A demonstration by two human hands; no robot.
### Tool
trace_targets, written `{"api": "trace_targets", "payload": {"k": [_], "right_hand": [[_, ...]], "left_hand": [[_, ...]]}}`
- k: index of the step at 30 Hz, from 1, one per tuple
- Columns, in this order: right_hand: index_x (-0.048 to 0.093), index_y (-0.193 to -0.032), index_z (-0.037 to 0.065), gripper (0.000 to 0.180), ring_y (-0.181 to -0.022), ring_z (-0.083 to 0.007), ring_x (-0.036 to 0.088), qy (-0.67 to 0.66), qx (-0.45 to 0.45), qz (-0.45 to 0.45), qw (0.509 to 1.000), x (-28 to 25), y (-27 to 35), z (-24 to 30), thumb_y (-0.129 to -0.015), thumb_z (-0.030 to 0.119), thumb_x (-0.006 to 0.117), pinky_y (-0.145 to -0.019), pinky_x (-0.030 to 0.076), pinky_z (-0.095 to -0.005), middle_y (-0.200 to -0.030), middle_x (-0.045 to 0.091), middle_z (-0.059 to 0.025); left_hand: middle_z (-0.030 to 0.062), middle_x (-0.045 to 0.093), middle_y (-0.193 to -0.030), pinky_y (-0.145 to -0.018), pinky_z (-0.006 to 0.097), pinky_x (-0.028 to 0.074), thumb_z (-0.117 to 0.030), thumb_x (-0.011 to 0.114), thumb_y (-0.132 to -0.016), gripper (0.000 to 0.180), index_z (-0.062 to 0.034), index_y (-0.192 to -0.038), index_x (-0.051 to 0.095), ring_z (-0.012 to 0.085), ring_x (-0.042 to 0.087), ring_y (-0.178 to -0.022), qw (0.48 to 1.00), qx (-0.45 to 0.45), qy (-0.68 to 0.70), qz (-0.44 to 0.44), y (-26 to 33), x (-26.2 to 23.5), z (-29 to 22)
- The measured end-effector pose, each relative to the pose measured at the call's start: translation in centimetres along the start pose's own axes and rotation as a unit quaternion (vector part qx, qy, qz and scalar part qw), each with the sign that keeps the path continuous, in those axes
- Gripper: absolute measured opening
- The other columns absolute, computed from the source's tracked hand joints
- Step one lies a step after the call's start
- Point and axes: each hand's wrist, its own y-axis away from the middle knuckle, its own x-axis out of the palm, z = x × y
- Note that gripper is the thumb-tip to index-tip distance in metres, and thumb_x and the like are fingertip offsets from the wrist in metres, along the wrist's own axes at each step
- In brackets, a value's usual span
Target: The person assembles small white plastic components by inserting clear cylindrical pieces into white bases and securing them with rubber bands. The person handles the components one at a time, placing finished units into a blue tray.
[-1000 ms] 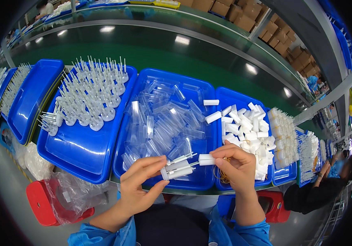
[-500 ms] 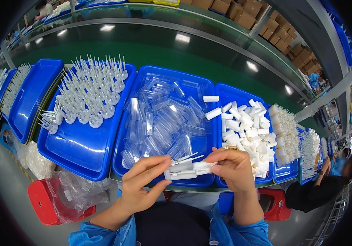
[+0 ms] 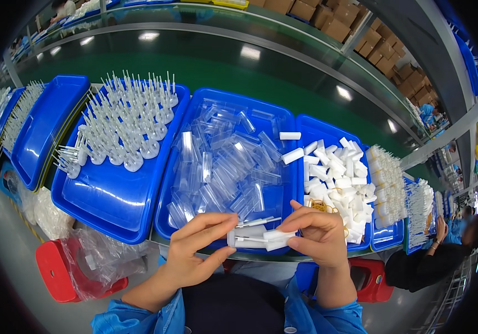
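Observation:
In front of my body, my left hand [image 3: 197,250] pinches the wide end of a white plastic part with thin rods [image 3: 249,239] between its thumb and fingers. From the other side, my right hand [image 3: 318,232] grips a small white plastic block [image 3: 276,237] that meets the rod end of that part. How far the rods go into the block is hidden. Both pieces are above the near edge of a blue tray [image 3: 158,220] with clear plastic sleeves [image 3: 222,167]. To its right, white blocks [image 3: 333,172] fill another tray, with rubber bands [image 3: 321,206] among them.
Left of the sleeves stands a blue tray [image 3: 105,206] with several upright rod parts [image 3: 127,122]. Behind the trays runs a green conveyor belt [image 3: 211,64]. Red stools [image 3: 55,273] flank me below the table. A person in dark clothing [image 3: 425,261] is at the right.
My right hand has brought the white block slightly left onto the rods, so less of the rods shows. The left hand keeps its hold on the part.

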Motion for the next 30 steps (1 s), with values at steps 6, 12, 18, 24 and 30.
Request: {"api": "trace_targets", "payload": {"k": [6,12,18,24,30], "right_hand": [[0.076,-0.094,0.012,0.021,-0.088,-0.0149,0.069,0.155,-0.086,0.032,0.984,1.0,0.1,1.5,-0.074,0.003,0.074,-0.115,0.018,-0.0534,-0.093,0.073,-0.0021],[0.075,-0.095,0.013,0.020,-0.085,-0.0136,0.069,0.180,-0.113,0.023,0.977,2.0,0.5,1.3,-0.076,0.006,0.075,-0.115,0.018,-0.0523,-0.092,0.073,-0.0010],[0.072,-0.102,0.006,0.019,-0.090,-0.0239,0.068,0.255,-0.108,0.014,0.961,-1.7,-3.8,1.3,-0.082,0.006,0.070,-0.100,0.042,-0.0418,-0.098,0.072,-0.0074],[0.067,-0.109,0.004,0.028,-0.086,-0.0264,0.065,0.481,-0.138,-0.002,0.866,-6.0,-9.8,-4.6,-0.081,0.003,0.067,-0.075,0.052,-0.0329,-0.107,0.064,-0.0117],[0.061,-0.083,0.002,0.017,-0.070,-0.0229,0.061,0.446,-0.039,-0.031,0.894,-5.7,-8.9,-3.3,-0.073,0.002,0.075,-0.063,0.048,-0.0326,-0.085,0.064,-0.0106]], "left_hand": [[0.0198,0.063,-0.118,-0.087,0.032,0.054,-0.001,0.079,-0.075,0.052,0.0029,-0.124,0.064,0.0255,0.066,-0.103,0.998,0.043,-0.018,0.041,-0.2,0.6,-0.3],[0.0198,0.063,-0.118,-0.087,0.032,0.055,0.001,0.077,-0.075,0.052,0.0031,-0.125,0.062,0.0257,0.066,-0.103,0.997,0.056,-0.017,0.046,-0.4,0.7,-0.2],[0.0221,0.055,-0.124,-0.090,0.035,0.058,0.008,0.071,-0.078,0.043,0.0055,-0.120,0.063,0.0278,0.063,-0.109,0.996,-0.050,0.078,0.006,0.0,0.3,-0.4],[0.0229,0.052,-0.127,-0.091,0.036,0.058,0.009,0.072,-0.078,0.041,0.0084,-0.117,0.061,0.0302,0.060,-0.115,0.992,-0.008,0.128,0.021,0.2,-0.1,0.7],[0.0171,0.055,-0.122,-0.091,0.035,0.058,0.007,0.075,-0.078,0.040,0.0031,-0.117,0.065,0.0259,0.062,-0.112,0.982,-0.050,0.156,-0.091,-0.3,0.2,0.1]]}}
